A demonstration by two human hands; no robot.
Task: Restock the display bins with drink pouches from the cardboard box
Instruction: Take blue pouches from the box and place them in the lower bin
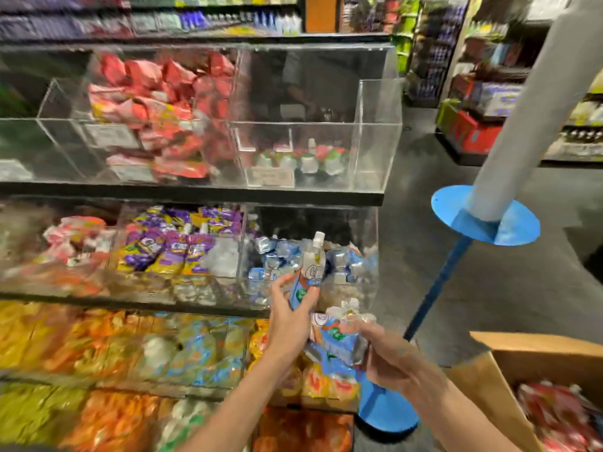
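Mid-restock: one blue pouch [309, 272] is pinched by the left hand [288, 321] against the bin [362, 223] at 12 o'clock; spares [337, 340] are gripped in the right hand [388, 353]. A lift over the rim appears called for next.

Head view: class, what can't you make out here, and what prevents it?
Head view:
1. Cardboard box: cut off by the right and bottom edges, contents mostly unseen.
2. Bin label: text blurred.
3. Bundle of pouches in the right hand: count hidden by overlap and blur.
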